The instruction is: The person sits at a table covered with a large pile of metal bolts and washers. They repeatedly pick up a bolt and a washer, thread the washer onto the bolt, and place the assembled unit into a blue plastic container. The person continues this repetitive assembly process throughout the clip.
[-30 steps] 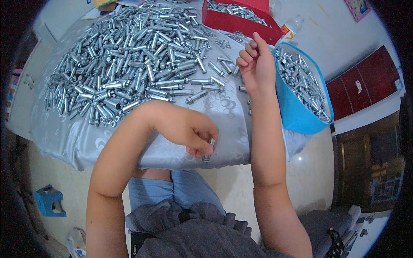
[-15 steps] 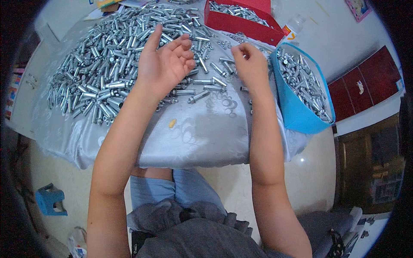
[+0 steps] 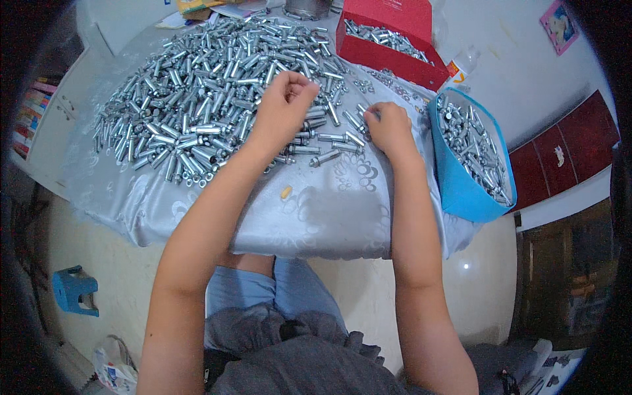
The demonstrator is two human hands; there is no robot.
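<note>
- Nearest the camera, at the lower edge: the person's lap in grey cloth (image 3: 296,355) and blue trousers (image 3: 263,293); both forearms rise from here, cut off by the frame below the elbows.
- On the floor at lower left: a blue stool (image 3: 76,289) and a plastic bag (image 3: 115,368), both dim and partly lost in the dark rim.
- Tabletop (image 3: 329,217): draped in a silvery patterned cloth that hides its edge and legs. A small yellowish object (image 3: 286,192) lies alone on the bare cloth; its kind cannot be made out.
- Left hand (image 3: 283,108): resting at the near edge of the pile of silver metal bolts (image 3: 197,99), fingers curled together over the pieces; whether they pinch one is hidden by the back of the hand.
- Right hand (image 3: 388,128): lying on the cloth just beside scattered bolts at the pile's right fringe, fingers bent down and closed; anything beneath them is covered, so a hold cannot be confirmed.
- Right of the right hand: a blue container (image 3: 461,191), tilted, filled with the same metal pieces.
- Farther back: a red box (image 3: 388,52) holding more bolts, its lid upright.
- Far edge: papers (image 3: 197,6) and a metal pot (image 3: 306,8), cut off by the frame.
</note>
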